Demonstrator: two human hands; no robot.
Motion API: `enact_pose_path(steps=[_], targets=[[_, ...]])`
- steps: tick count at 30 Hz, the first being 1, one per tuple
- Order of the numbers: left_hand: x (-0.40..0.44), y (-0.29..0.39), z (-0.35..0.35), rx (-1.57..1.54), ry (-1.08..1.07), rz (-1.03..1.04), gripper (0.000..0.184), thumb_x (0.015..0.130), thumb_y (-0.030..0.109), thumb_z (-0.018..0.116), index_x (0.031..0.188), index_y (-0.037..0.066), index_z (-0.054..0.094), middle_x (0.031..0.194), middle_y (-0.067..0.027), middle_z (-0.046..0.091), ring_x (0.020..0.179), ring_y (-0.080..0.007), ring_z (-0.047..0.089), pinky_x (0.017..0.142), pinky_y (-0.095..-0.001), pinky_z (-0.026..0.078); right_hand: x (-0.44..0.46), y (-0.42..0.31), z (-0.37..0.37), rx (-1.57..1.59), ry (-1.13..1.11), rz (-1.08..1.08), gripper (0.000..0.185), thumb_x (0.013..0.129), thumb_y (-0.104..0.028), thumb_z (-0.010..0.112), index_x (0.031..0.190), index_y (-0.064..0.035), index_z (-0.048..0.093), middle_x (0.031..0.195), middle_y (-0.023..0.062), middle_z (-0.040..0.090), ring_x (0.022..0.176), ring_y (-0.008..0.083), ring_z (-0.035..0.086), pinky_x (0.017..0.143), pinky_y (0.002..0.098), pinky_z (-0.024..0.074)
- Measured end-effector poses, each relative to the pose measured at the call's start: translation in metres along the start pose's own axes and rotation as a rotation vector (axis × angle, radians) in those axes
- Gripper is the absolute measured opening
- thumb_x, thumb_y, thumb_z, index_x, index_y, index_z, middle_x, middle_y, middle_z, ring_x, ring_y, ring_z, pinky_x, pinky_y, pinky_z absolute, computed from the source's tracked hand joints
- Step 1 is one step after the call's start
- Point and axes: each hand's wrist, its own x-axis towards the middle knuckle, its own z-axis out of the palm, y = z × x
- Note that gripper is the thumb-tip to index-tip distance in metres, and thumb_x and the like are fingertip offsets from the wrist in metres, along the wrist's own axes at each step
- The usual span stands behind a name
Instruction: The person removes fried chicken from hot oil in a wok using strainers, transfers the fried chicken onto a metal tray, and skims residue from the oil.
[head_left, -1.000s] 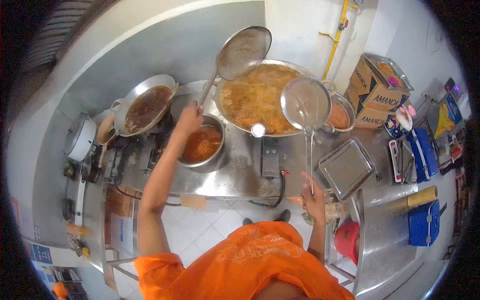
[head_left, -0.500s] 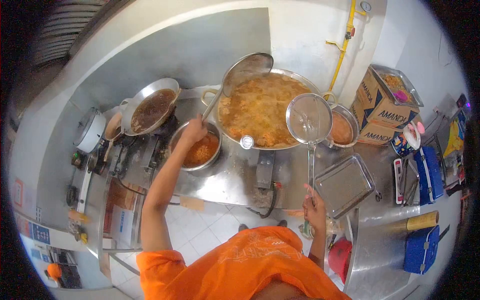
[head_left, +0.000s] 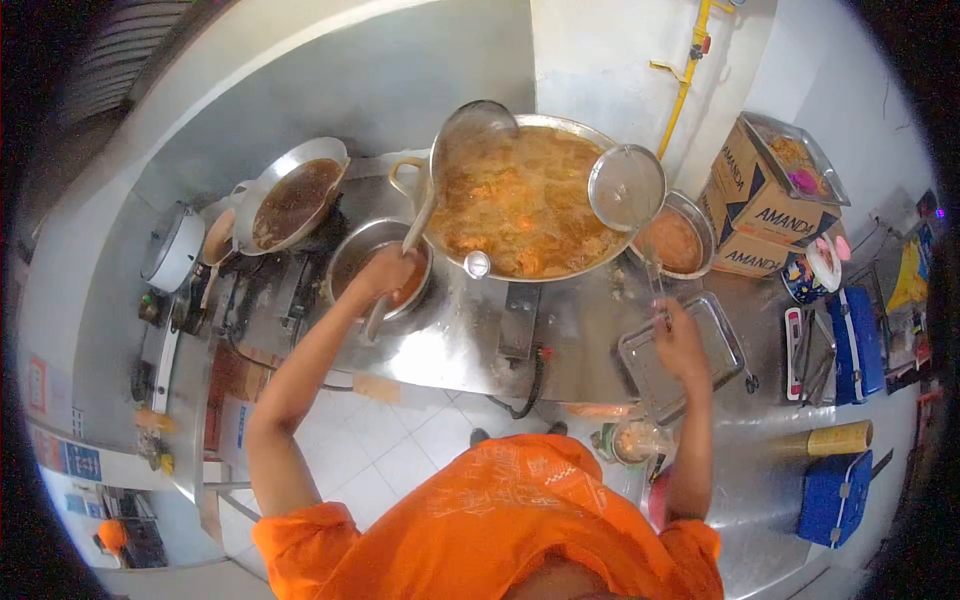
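Observation:
My left hand is closed around the long handle of a large skimmer. Its mesh head sits over the left back rim of a wide pan of bubbling oil with orange-brown pieces of food. In my right hand is the handle of a round mesh strainer, its head above the pan's right side. A metal bowl with reddish liquid lies beneath my left hand, which partly hides it. Below my right hand is a rectangular metal tray. A dial thermometer is at the pan's front rim.
On the left stands a wok of dark liquid beside a white pot. A pot of reddish mixture is right of the pan. Cardboard boxes carry a food tray. Blue cases and tongs lie farther right.
The strainer has moved up and right, over the pan's right side, with my right hand raised. The skimmer has shifted slightly left. The orange pieces in the left bowl are no longer visible.

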Motion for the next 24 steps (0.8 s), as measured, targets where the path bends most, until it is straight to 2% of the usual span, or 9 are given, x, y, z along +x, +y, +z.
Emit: enact_pose_path(steps=[2,4,8,12,14,17,18,22,24], targets=[[-0.009,0.011,-0.003,-0.176,-0.107,-0.099,0.025,0.093,0.021,0.048,0.083,-0.001,0.053,0.067,-0.0139,0.057,0.057,-0.0234,0.059,0.049,-0.0372,0.047,0.024,0.015,-0.007,-0.183,0.143,-0.194,0.026,0.091,-0.012,0.052,0.114,-0.0009,0.054,0.093,0.029,0.063,0.089,0.0435,0.062,0.081,0.0479,0.0478],[-0.016,0.013,-0.003,-0.328,-0.18,-0.168,0.022,0.094,0.019,0.047,0.08,0.003,0.052,0.062,-0.0065,0.051,0.05,-0.0149,0.052,0.041,-0.0309,0.042,0.056,0.021,-0.018,-0.301,0.052,-0.128,0.027,0.091,-0.011,0.052,0.116,0.0001,0.054,0.101,0.0285,0.062,0.096,0.0439,0.06,0.084,0.0474,0.047],[-0.03,0.021,-0.007,-0.583,-0.312,-0.299,0.021,0.095,0.018,0.044,0.079,0.006,0.047,0.058,-0.0021,0.044,0.046,-0.0126,0.043,0.039,-0.0269,0.037,0.097,0.012,-0.03,-0.499,0.073,-0.284,0.031,0.089,-0.013,0.052,0.117,0.0014,0.054,0.111,0.0298,0.06,0.101,0.0473,0.057,0.088,0.049,0.0453],[-0.021,0.014,-0.005,-0.794,-0.47,-0.396,0.017,0.096,0.015,0.041,0.083,0.005,0.044,0.061,-0.0013,0.042,0.047,-0.0095,0.039,0.039,-0.0242,0.035,0.102,-0.073,-0.044,-0.512,-0.039,-0.345,0.031,0.087,-0.016,0.054,0.113,0.0016,0.057,0.108,0.0291,0.061,0.1,0.0457,0.058,0.086,0.05,0.0462],[-0.021,0.013,-0.006,-0.853,-0.513,-0.409,0.012,0.096,0.013,0.04,0.089,0.004,0.043,0.064,-0.002,0.042,0.048,-0.0086,0.038,0.04,-0.0234,0.035,0.11,-0.076,-0.034,-0.552,0.012,-0.418,0.023,0.085,-0.013,0.054,0.1,-0.0007,0.065,0.098,0.0255,0.065,0.093,0.0409,0.063,0.08,0.0486,0.0502],[-0.027,0.022,-0.007,-0.96,-0.571,-0.438,0.007,0.096,0.011,0.037,0.097,0.004,0.039,0.069,-0.0034,0.042,0.049,-0.0076,0.037,0.04,-0.022,0.036,0.147,-0.046,-0.011,-0.559,-0.017,-0.371,0.024,0.086,-0.017,0.054,0.097,-0.0011,0.067,0.099,0.0232,0.066,0.093,0.0408,0.063,0.08,0.0475,0.0503],[-0.027,0.021,-0.003,-0.994,-0.568,-0.455,0.007,0.096,0.01,0.037,0.099,0.004,0.038,0.071,-0.0039,0.042,0.05,-0.0075,0.037,0.04,-0.0216,0.036,0.169,-0.015,0.002,-0.608,-0.012,-0.469,0.024,0.085,-0.017,0.054,0.096,-0.0002,0.067,0.095,0.0235,0.067,0.088,0.04,0.064,0.075,0.047,0.0512],[-0.042,0.035,0.007,-1.069,-0.518,-0.448,0.009,0.095,0.007,0.036,0.103,0.004,0.035,0.073,-0.0054,0.043,0.05,-0.0073,0.037,0.04,-0.02,0.035,0.135,-0.079,0.003,-0.649,-0.303,0.012,0.023,0.082,-0.02,0.058,0.083,0.002,0.066,0.075,0.0215,0.066,0.07,0.0346,0.067,0.068,0.0437,0.0536],[-0.037,0.035,0.018,-1.112,-0.526,-0.448,0.006,0.094,0.006,0.039,0.099,0.005,0.036,0.072,-0.0047,0.043,0.05,-0.008,0.037,0.04,-0.0209,0.035,0.121,-0.114,0.004,-0.664,-0.345,0.047,0.022,0.081,-0.018,0.058,0.075,0.0017,0.065,0.065,0.0189,0.065,0.06,0.0297,0.066,0.06,0.0415,0.0535]])
